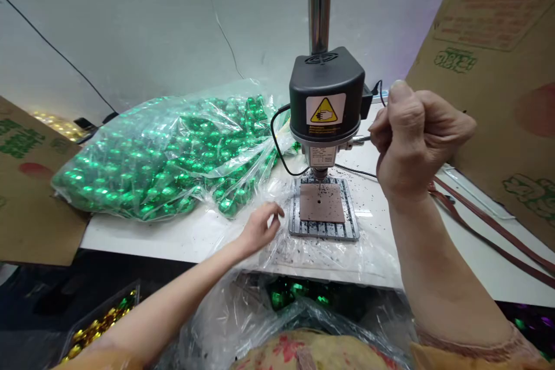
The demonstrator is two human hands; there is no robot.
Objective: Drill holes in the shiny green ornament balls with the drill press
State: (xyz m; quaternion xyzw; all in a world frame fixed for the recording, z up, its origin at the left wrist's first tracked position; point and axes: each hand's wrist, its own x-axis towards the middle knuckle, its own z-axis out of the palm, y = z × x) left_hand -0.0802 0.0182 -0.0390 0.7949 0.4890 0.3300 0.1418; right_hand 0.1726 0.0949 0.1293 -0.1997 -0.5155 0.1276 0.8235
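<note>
A small black bench drill press (326, 92) stands on the table, with a hand-warning label on its front. My right hand (411, 139) is closed in a fist at the drill press's side, around the end of its feed handle (359, 140). Under the thin bit lies a flat brown board (310, 211) with a dark hole in it, on the slotted metal base (354, 230). Dark shavings are scattered over both. Just left of the base, my left hand (259, 228) has its fingers curled and thumb against them; whatever they pinch, if anything, is too small to see.
A clear bag of shiny green beads (165, 156) covers the table's left part. Cardboard boxes (498, 87) flank both sides. Brown straps (477, 219) lie at right. Below the table edge are a green-bead bag (299, 295) and a bin of gold beads (97, 324).
</note>
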